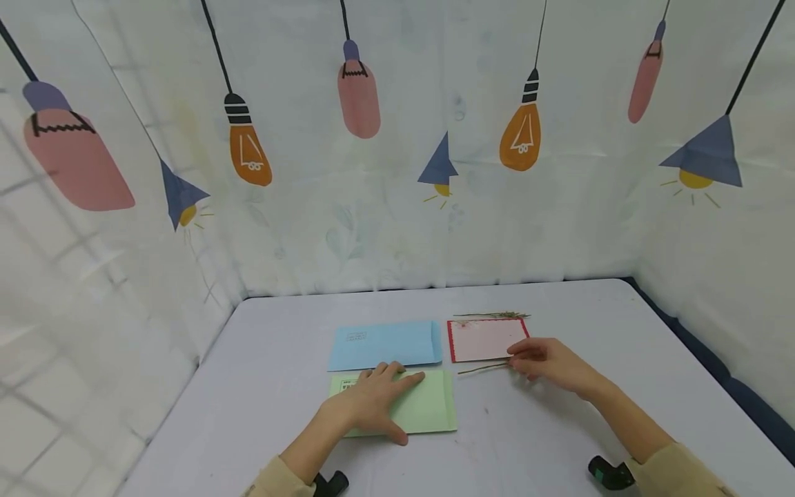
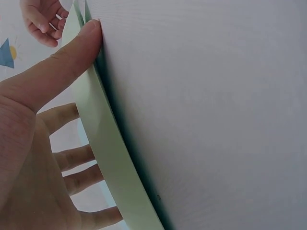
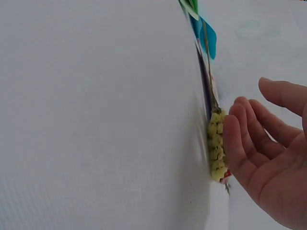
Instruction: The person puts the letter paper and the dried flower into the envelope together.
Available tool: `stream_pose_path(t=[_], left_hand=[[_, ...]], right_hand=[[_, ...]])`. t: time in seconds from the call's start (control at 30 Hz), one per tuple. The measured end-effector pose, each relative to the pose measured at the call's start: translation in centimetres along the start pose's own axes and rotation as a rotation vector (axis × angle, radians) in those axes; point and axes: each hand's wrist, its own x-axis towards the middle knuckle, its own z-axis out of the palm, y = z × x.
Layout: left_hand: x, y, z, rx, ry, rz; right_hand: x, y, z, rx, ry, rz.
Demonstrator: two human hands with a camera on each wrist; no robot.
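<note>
The green envelope (image 1: 428,407) lies on the white counter (image 1: 528,442), a printed mark near its left end. Laid across its middle is the left grip (image 1: 375,397), a bare hand, released: the fingers spread out over the envelope toward its far edge, and the thumb reaches past its near edge.

The right grip (image 1: 549,362), also a bare hand, is right of the green envelope and a little beyond it. It too is released, with gently bent fingers beside the flower (image 3: 217,148) and the thumb standing apart; whether the fingertips touch the yellow head, I cannot tell. The flower's thin stem points back toward the green envelope's right end.

Just beyond the green envelope is the blue envelope (image 1: 385,346). The pink card (image 1: 484,342), red along its edges, lies beyond and to the right of the green envelope, and a dried sprig (image 1: 493,315) lies farther out on that same side. Well beyond the green envelope hangs a pale curtain (image 1: 385,241) printed with lamps.
</note>
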Motion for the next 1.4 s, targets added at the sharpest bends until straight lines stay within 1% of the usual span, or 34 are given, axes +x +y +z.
stream_pose_path(t=[0.1,0.27,0.37,0.47,0.53,0.7,0.83,1.0,1.17,1.23,1.4], left_hand=[[0.0,-0.1,0.1,0.005,0.001,-0.005],[0.0,-0.1,0.2,0.008,-0.004,-0.004],[0.0,0.0,0.1,0.006,-0.007,-0.004],[0.0,0.0,0.0,0.007,-0.005,-0.003],[-0.1,0.1,0.0,0.005,-0.007,-0.002],[-0.1,0.0,-0.1,-0.002,-0.016,0.003],[0.0,0.0,-0.1,0.005,-0.022,0.003],[0.0,0.3,-0.4,0.026,-0.018,0.008],[0.1,0.4,-0.9,0.043,-0.008,0.001],[0.0,0.4,-0.9,0.043,-0.012,-0.004],[0.0,0.2,-0.4,0.03,-0.028,0.001]], right_hand=[[-0.3,0.1,-0.5,-0.053,0.061,0.006],[-0.6,0.5,-1.0,-0.2,0.184,0.047],[-0.8,0.6,-1.0,-0.259,0.217,0.078],[-0.9,0.7,-1.1,-0.279,0.204,0.101],[-0.9,0.8,-1.1,-0.291,0.185,0.099],[-0.7,1.2,-1.1,-0.326,0.176,0.068],[-0.7,1.4,-1.1,-0.318,0.17,0.062],[-1.0,1.4,-1.1,-0.302,0.155,0.077],[-0.8,1.2,-1.1,-0.319,0.146,0.047],[-0.6,1.3,-1.0,-0.329,0.135,0.037],[-0.6,1.6,-0.6,-0.366,0.092,0.068]])
